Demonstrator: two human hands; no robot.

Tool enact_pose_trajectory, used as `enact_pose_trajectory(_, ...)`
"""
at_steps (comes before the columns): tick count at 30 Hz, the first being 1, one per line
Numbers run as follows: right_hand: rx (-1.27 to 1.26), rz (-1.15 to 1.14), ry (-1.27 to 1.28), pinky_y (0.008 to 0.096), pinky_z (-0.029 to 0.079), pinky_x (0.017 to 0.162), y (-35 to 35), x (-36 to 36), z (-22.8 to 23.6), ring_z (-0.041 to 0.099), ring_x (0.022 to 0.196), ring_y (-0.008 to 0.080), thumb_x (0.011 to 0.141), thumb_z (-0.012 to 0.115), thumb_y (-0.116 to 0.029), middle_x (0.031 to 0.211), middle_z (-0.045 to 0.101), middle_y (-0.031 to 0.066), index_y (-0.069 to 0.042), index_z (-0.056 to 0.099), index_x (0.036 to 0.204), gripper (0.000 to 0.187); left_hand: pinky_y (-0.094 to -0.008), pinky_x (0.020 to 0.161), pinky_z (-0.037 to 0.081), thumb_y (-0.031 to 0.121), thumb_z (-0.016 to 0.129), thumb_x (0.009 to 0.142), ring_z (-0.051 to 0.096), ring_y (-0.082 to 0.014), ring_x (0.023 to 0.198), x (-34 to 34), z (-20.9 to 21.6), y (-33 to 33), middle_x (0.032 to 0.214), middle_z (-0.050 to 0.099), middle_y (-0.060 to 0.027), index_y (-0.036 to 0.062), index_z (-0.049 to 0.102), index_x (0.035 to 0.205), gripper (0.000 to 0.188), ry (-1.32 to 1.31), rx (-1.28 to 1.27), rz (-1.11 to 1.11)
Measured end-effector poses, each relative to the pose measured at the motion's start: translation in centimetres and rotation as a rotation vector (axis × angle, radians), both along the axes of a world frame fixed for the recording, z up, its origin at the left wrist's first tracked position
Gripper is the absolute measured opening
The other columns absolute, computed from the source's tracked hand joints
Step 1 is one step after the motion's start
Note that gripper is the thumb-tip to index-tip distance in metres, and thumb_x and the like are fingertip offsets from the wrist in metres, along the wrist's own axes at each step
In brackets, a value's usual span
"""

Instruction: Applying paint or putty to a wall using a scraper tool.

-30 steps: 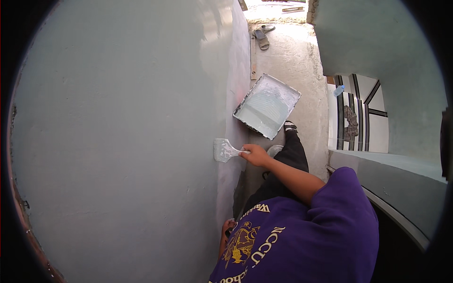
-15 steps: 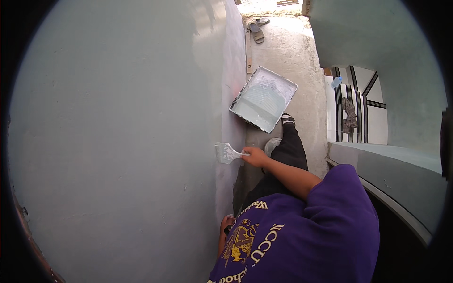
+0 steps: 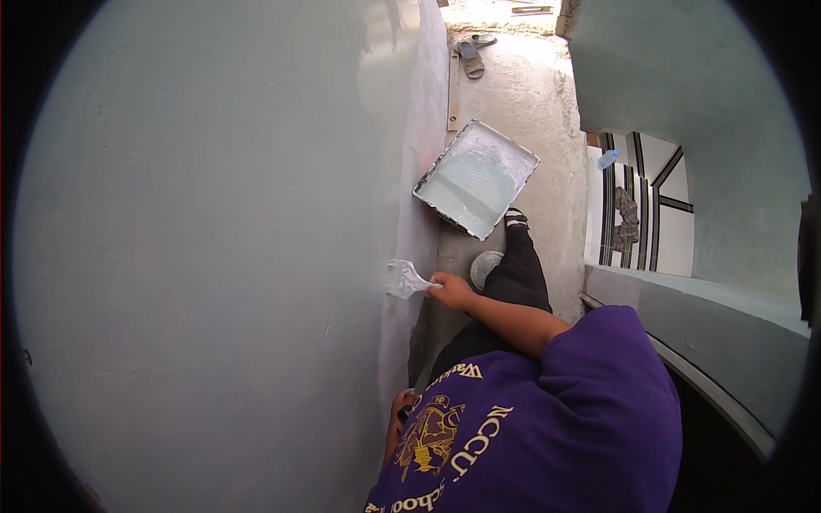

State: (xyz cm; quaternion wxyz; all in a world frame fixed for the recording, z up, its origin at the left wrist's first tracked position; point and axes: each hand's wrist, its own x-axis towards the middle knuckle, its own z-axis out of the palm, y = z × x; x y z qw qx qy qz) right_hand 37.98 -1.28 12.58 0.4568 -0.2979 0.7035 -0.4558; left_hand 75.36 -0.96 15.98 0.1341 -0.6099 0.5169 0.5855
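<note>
My right hand (image 3: 453, 291) is closed round the handle of a wide flat paintbrush (image 3: 409, 279) smeared with pale paint. The brush's bristles point left, against or very close to the grey-green painted wall (image 3: 214, 256). Low down by the same wall is my left hand (image 3: 404, 400), partly hidden by my shirt, with a dark band at its wrist. Its fingers look curled, and a greyish strip shows beside them that I cannot make out. Ahead of my right hand, a paint tray (image 3: 479, 178) holds pale grey-green paint, tilted askew beside the wall.
A round, paint-stained lid or bucket top (image 3: 486, 268) sits by my leg. Sandals (image 3: 471, 58) and a long wooden strip (image 3: 453, 94) lie farther along the concrete floor (image 3: 543, 111). Right of a low ledge (image 3: 684, 299) are a blue bottle (image 3: 608, 160) and crumpled cloth (image 3: 626, 218) on striped tiles.
My right hand and the brush have shifted slightly left along with my body. The view has moved a little; the tray stays put.
</note>
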Motion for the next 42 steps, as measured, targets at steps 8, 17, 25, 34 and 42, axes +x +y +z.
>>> enact_pose_trajectory(8,-0.136,0.127,-0.04,0.0389,0.046,0.069,1.4,0.8,2.0,0.062,0.077,0.0313,0.079,0.062,-0.031,0.079,0.063,0.0158,-0.005,0.06,0.089,0.028,-0.0341,0.085,0.046,0.035,0.053,0.092,0.06,-0.0202,0.093,0.8,-1.1,0.8,0.101,0.064,-0.0096,0.0035,0.055,0.114,0.039,0.008,-0.009,0.031)
enact_pose_trajectory(17,0.044,0.032,0.139,0.0432,0.047,0.073,-0.9,2.2,2.0,0.06,0.083,0.0373,0.078,0.06,-0.032,0.083,0.063,0.017,-0.007,0.059,0.09,0.028,-0.0267,0.068,0.047,0.026,0.052,0.091,0.058,-0.0157,0.079,3.1,-3.1,2.0,0.095,0.063,-0.0094,0.0013,0.05,0.117,0.036,0.226,0.104,0.199)
enact_pose_trajectory(25,0.199,0.106,0.14,0.0404,0.046,0.073,0.3,1.6,-1.6,0.061,0.082,0.0332,0.079,0.062,-0.027,0.088,0.063,0.0179,-0.005,0.058,0.091,0.026,-0.0273,0.068,0.049,0.023,0.05,0.092,0.058,-0.0135,0.073,0.4,-1.7,4.0,0.091,0.063,-0.0081,0.0031,0.053,0.112,0.029,0.127,0.013,0.264)
enact_pose_trajectory(34,-0.148,0.363,-0.203,0.0341,0.044,0.073,4.1,2.4,-0.2,0.058,0.077,0.023,0.083,0.061,-0.027,0.079,0.059,0.0121,-0.006,0.056,0.093,0.024,-0.0287,0.073,0.047,0.025,0.051,0.092,0.06,-0.0169,0.081,-0.8,0.6,14.5,0.09,0.064,-0.0083,0.0002,0.053,0.109,0.031,0.225,-0.198,0.115)
enact_pose_trajectory(42,0.081,0.16,-0.18,0.0358,0.043,0.07,1.6,7.0,0.3,0.055,0.075,0.0247,0.083,0.062,-0.024,0.079,0.057,0.0131,-0.005,0.052,0.091,0.023,-0.0301,0.071,0.047,0.026,0.05,0.092,0.06,-0.0183,0.081,-2.1,0.5,24.3,0.096,0.064,-0.01,0.0028,0.052,0.115,0.033,0.085,0.007,0.571)
